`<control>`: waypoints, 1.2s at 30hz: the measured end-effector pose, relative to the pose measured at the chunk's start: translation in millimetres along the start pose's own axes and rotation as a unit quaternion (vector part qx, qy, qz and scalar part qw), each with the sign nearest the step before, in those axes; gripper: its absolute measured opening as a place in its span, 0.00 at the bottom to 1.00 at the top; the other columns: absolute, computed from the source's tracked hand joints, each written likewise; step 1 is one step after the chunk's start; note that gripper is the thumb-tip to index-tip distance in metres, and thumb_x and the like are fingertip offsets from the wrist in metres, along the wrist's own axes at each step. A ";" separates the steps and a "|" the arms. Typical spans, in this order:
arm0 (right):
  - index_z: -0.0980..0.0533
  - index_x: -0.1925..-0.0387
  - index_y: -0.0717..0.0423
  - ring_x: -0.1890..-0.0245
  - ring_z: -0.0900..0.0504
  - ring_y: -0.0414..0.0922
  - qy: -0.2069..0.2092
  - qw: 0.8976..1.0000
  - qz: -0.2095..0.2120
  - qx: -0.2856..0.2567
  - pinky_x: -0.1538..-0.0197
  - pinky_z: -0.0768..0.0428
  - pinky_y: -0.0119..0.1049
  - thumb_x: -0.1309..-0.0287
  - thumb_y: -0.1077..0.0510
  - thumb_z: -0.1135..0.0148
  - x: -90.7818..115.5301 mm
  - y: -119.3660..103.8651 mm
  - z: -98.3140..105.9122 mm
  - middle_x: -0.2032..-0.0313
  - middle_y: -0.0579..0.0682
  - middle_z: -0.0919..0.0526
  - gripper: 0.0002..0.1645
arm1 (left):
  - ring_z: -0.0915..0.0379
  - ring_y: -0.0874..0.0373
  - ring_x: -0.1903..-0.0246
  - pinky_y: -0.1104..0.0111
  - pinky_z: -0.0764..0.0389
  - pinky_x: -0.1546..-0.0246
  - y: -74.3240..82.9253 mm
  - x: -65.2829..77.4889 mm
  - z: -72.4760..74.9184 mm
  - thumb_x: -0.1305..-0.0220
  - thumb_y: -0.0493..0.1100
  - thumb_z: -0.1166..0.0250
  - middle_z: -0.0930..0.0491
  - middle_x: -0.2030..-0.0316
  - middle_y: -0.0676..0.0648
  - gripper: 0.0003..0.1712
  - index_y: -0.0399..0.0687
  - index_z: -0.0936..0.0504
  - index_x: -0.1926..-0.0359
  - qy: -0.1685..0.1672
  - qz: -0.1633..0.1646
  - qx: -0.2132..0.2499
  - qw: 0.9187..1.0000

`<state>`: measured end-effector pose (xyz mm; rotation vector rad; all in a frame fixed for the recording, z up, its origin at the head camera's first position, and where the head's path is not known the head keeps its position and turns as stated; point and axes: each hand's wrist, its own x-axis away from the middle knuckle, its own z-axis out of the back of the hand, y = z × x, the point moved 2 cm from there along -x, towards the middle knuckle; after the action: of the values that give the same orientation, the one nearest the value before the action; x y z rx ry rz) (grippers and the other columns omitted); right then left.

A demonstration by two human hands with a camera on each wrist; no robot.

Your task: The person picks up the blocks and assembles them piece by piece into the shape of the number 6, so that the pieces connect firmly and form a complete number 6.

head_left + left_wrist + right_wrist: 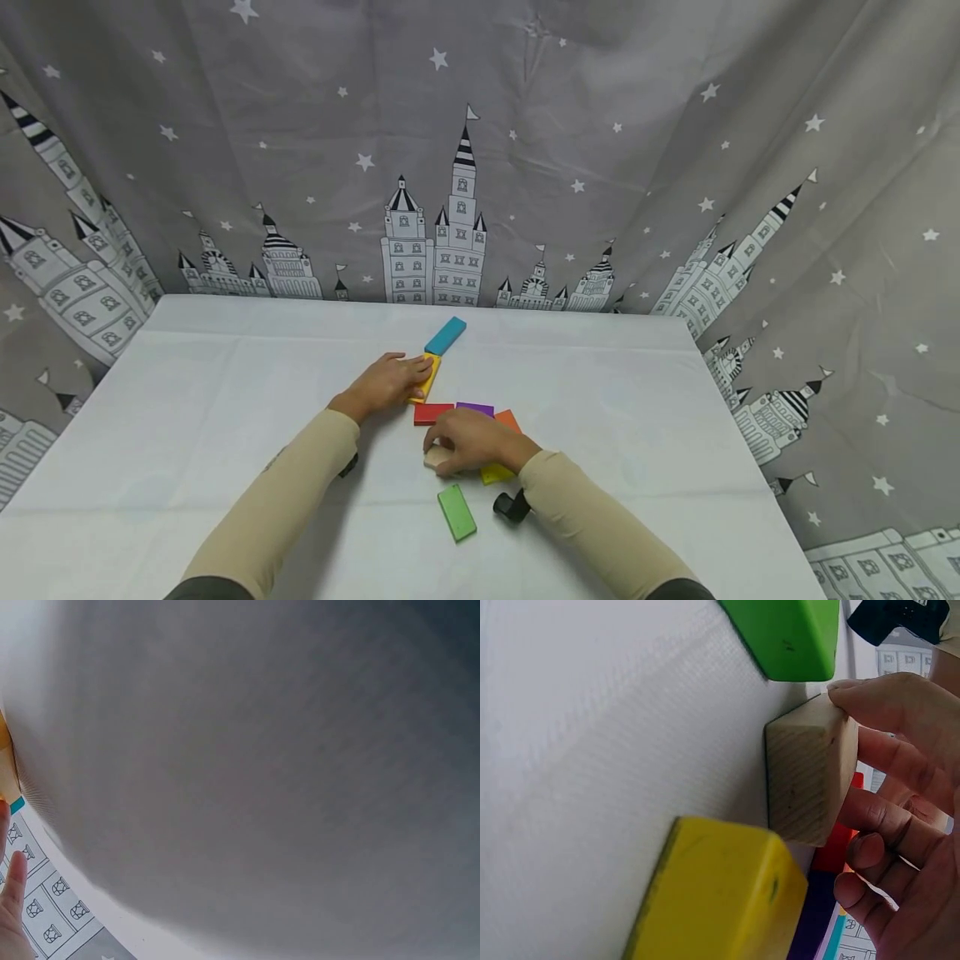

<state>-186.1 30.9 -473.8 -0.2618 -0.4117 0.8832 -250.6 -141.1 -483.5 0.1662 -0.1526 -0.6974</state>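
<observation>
My left hand (386,385) holds an amber-yellow wooden block (429,379), with the fingers near its far end and the thumb near its close end. Only fingertips (15,881) and a bit of that block show at the edge of the left wrist view. My right hand (476,437) pinches a plain, unpainted wooden block (799,780) between thumb and fingers, low over the white cloth. Touching the far end of the amber block is a blue block (446,335). A red block (433,414) lies just below its close end.
Beside the red block are a purple block (476,409) and an orange block (508,420). A lemon-yellow block (712,892) lies partly under my right wrist. Closer to me is a green block (457,512). A grey printed curtain (562,150) hangs behind the white-covered table (247,375).
</observation>
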 end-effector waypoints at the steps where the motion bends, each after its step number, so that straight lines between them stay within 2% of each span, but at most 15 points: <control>1: 0.17 0.56 0.45 0.68 0.30 0.33 0.001 1.000 -0.002 -0.001 0.64 0.31 0.21 0.46 0.49 0.30 -0.4 0.4 -0.1 0.69 0.36 0.25 0.15 | 0.38 0.47 0.34 0.49 0.41 0.33 -0.8 -0.3 -0.3 0.37 0.49 0.38 0.34 0.34 0.41 0.33 0.38 0.32 0.35 -0.001 0.002 0.003 1.000; 13: 0.18 0.56 0.44 0.67 0.29 0.33 0.003 0.999 -0.026 -0.029 0.63 0.29 0.22 0.46 0.49 0.30 0.8 4.3 -0.6 0.68 0.36 0.24 0.14 | 0.38 0.48 0.33 0.49 0.42 0.33 -6.4 -5.2 -3.4 0.37 0.48 0.38 0.34 0.34 0.42 0.33 0.40 0.33 0.34 -0.002 0.012 0.008 1.000; 24: 0.17 0.57 0.43 0.67 0.29 0.33 0.005 0.999 -0.027 -0.033 0.64 0.29 0.22 0.47 0.48 0.30 3.1 6.4 -3.5 0.68 0.36 0.24 0.14 | 0.38 0.46 0.34 0.48 0.41 0.33 -3.3 -1.2 0.4 0.37 0.46 0.38 0.34 0.34 0.41 0.32 0.38 0.32 0.35 -0.002 0.009 0.008 1.000; 36: 0.18 0.55 0.42 0.65 0.28 0.32 0.000 0.999 -0.017 -0.037 0.62 0.29 0.21 0.46 0.48 0.29 10.2 5.3 -7.7 0.65 0.35 0.23 0.16 | 0.39 0.47 0.33 0.48 0.42 0.33 -0.2 -1.0 -3.6 0.36 0.47 0.38 0.35 0.33 0.42 0.33 0.40 0.33 0.34 0.001 0.016 0.007 1.000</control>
<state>-180.5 41.8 -480.3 -0.3221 -0.4474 0.8351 -250.8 -140.3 -487.2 0.1783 -0.1583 -0.6646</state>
